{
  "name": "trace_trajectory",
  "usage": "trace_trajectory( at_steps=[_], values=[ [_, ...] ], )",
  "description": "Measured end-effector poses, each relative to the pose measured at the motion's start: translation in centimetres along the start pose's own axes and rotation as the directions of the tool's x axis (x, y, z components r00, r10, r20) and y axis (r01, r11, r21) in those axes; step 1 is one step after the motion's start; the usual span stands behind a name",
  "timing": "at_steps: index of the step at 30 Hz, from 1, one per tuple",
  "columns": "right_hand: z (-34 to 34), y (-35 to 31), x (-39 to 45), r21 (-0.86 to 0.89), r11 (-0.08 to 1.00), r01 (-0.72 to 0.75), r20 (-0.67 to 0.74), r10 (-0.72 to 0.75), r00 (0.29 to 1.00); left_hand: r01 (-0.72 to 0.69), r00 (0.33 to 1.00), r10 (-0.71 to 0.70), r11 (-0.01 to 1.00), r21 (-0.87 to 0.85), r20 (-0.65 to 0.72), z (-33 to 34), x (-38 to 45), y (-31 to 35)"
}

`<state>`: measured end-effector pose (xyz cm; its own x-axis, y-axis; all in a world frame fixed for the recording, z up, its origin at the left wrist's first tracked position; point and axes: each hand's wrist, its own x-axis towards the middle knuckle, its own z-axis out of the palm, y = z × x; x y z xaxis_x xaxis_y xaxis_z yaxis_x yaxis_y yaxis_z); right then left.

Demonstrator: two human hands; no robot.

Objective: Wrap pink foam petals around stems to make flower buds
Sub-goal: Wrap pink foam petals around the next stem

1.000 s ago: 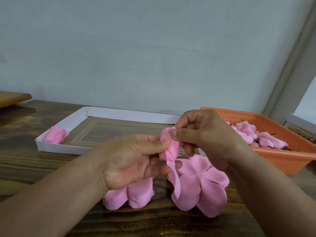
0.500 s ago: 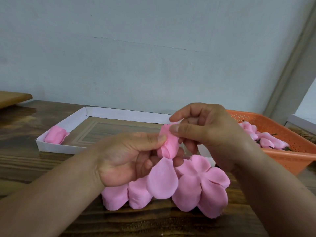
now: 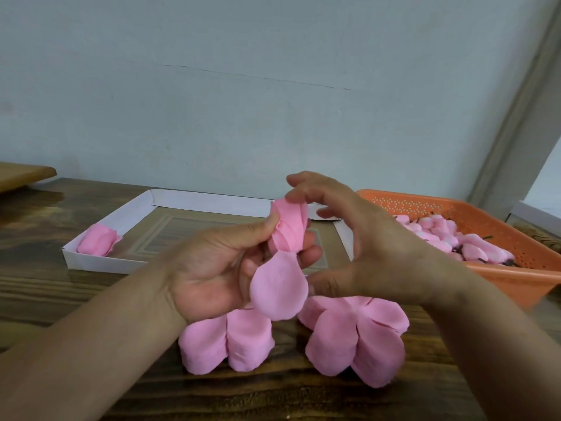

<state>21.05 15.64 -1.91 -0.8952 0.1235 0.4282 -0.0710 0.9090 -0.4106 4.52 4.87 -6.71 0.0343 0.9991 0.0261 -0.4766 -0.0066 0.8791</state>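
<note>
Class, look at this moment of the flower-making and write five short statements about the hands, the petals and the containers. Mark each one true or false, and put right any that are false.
1. The left hand grips the rolled bud. True.
2. One loose petal hangs down from the bud. True.
3. The right hand pinches the hanging petal. False: its fingers are spread above and beside the bud and hold nothing.
4. The white tray holds many buds. False: a single pink bud lies in its near left corner.
5. The orange basket on the right holds a heap of pink pieces. True.
</note>
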Motion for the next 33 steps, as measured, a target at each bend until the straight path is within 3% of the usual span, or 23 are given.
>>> trace_trajectory(
  at_steps=[6,13,30,33],
  values=[
    [0.1,-0.3,0.1,0.017,1.000,0.016,-0.170,-0.013,0.985,0.006,1.000,-0.006,1.000,0.013,0.011,0.6,-0.2,0.1],
    [0.0,-0.5,0.2,-0.064,0.991,0.114,-0.086,-0.119,0.989,-0.021,1.000,0.020,0.997,-0.073,-0.015,1.9,-0.4,0.1],
    [-0.2,-0.5,0.1,-0.052,0.994,0.099,-0.085,-0.103,0.991,-0.010,0.993,0.016,0.998,0.056,-0.118,1.6,-0.4,0.1],
    [0.2,-0.5,0.1,-0.057,0.989,0.134,-0.074,-0.138,0.988,-0.005,0.994,-0.004,0.997,-0.078,-0.110,2.2,-0.5,0.3]
  ],
)
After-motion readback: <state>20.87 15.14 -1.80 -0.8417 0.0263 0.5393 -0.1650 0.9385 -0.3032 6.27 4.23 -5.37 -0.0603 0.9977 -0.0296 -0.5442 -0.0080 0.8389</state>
